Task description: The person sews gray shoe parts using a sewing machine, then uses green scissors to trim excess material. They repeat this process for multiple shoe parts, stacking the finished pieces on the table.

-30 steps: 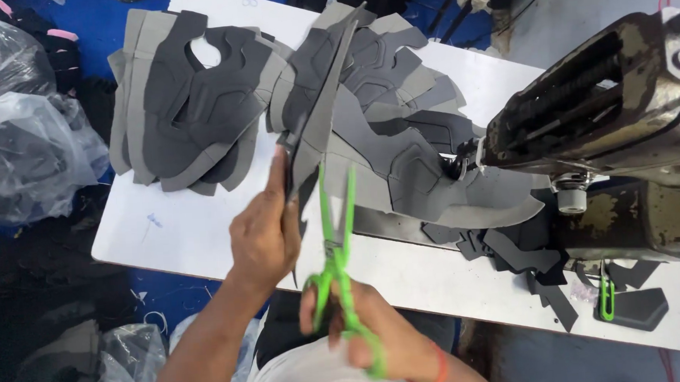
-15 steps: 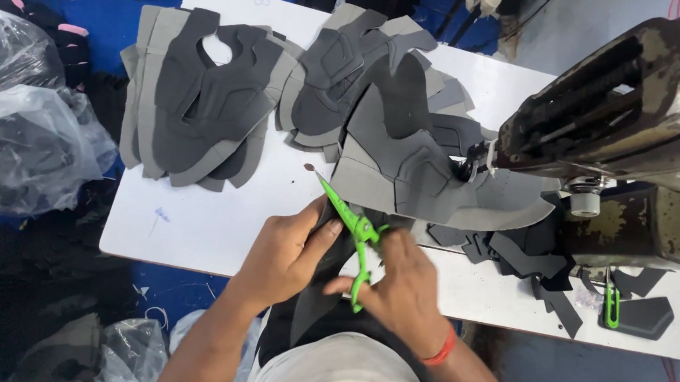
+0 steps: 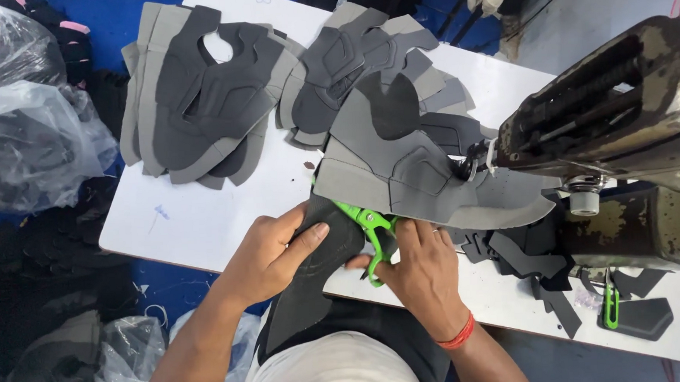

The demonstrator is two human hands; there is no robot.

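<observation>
- Our left hand (image 3: 269, 253) presses flat on a dark panel (image 3: 320, 250) at the bench (image 3: 202, 214) edge.
- Our right hand (image 3: 418, 268) grips green scissors (image 3: 369, 232), just right of the left thumb.
- A slip could nick that thumb or miscut the panel.

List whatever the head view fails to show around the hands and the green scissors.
- Scissor blades: the green scissors show only their handles; the grey cut piece covers the blades, so open or closed is unknown.
- Right hand: fingertips tucked under the handles, grip unclear.
- Dark piece under the left hand: lower end drops below the table edge.
- Sewing machine: cut off at the right edge.
</observation>
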